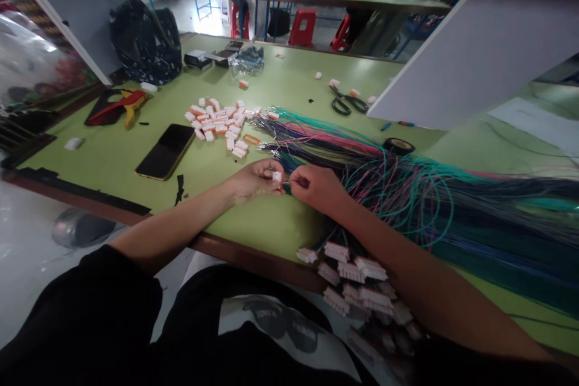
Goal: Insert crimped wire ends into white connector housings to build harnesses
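My left hand (pixel 259 180) is closed around a small white connector (pixel 277 176) above the green table. Just right of it, my right hand (pixel 314 186) pinches at the connector's side; a thin wire seems to run between the two hands, too small to make out fully. Behind both hands lies a thick bundle of teal, pink and dark wires (pixel 344 145), its metal-tipped ends toward the left. A pile of white and orange connectors (pixel 219 120) sits beyond my left hand. Wired connectors (pixel 362 280) hang in a cluster at the table's front edge, below my right forearm.
On the green table (pixel 113 163) lie a phone (pixel 165 152), a red and yellow tool (pixel 124 104), black scissors (pixel 347 101) and a tape roll (pixel 398 145). A dark bag (pixel 145 42) stands at the back left. A white panel (pixel 470 42) slants over the right side.
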